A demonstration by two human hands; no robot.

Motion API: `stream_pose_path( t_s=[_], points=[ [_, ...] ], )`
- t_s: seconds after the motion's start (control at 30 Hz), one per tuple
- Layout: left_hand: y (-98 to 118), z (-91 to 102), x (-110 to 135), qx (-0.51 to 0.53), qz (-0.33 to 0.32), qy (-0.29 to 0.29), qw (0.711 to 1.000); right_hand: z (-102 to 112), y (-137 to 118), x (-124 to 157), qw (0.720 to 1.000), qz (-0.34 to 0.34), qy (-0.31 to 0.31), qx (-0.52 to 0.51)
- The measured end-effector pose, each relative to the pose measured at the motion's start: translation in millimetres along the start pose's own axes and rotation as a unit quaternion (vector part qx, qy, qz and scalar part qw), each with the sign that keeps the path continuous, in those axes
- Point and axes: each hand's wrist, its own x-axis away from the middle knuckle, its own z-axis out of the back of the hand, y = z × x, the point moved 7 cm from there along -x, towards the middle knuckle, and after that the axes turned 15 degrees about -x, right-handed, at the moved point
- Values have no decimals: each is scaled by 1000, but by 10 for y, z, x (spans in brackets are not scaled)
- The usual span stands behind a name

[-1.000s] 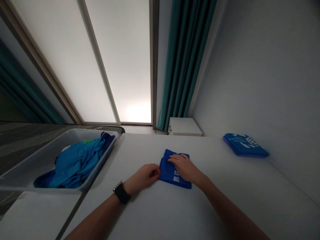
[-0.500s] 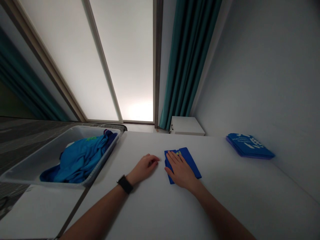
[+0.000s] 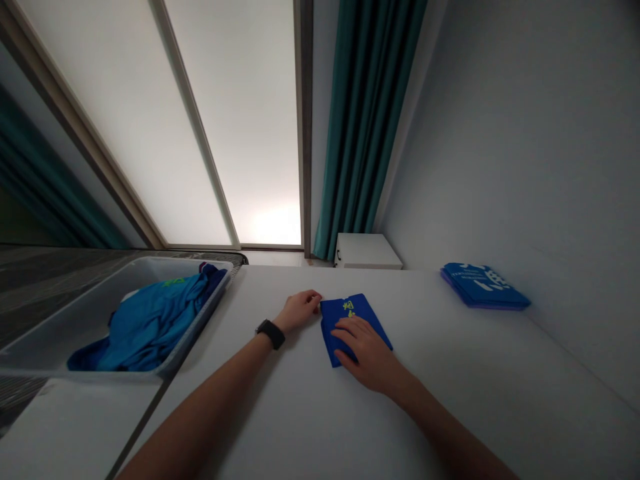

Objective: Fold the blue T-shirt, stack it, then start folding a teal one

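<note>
A small folded blue cloth [image 3: 350, 312] with yellow print lies on the white table [image 3: 450, 400]. My right hand [image 3: 364, 347] rests flat on its near half, fingers stretched out over the fabric. My left hand [image 3: 300, 309] sits at the cloth's far left corner with its fingers curled against the edge; whether it pinches the fabric is unclear. A dark watch [image 3: 271, 333] is on my left wrist.
A grey bin [image 3: 60, 333] holding crumpled blue garments [image 3: 150, 323] stands at the table's left. Folded blue cloths are stacked [image 3: 483, 287] at the far right by the wall. A small white cabinet [image 3: 367, 252], teal curtains and a window lie beyond.
My left hand moved from the table beside the cloth up to its far left corner. My right hand slid toward the near half, uncovering the yellow print.
</note>
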Motion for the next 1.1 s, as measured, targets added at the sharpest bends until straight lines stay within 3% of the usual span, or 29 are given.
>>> stream_pose_path(
  t_s=[0.3, 0.47, 0.67, 0.8, 1.1],
  points=[
    [89, -91, 12, -81, 26, 57, 995, -349, 9, 169, 997, 5, -51, 57],
    [61, -98, 22, -65, 12, 60, 996, -356, -49, 149, 997, -12, -48, 62],
    [-16, -28, 92, 12, -13, 46, 999, -319, -83, 128, 997, -53, 8, 63],
    [-23, 19, 259, 35, -67, 53, 996, -275, -61, 151, 996, -60, 17, 65],
    [274, -19, 815, -123, -248, 41, 960, 44, 53, 172, 989, -97, -18, 112]
  ],
)
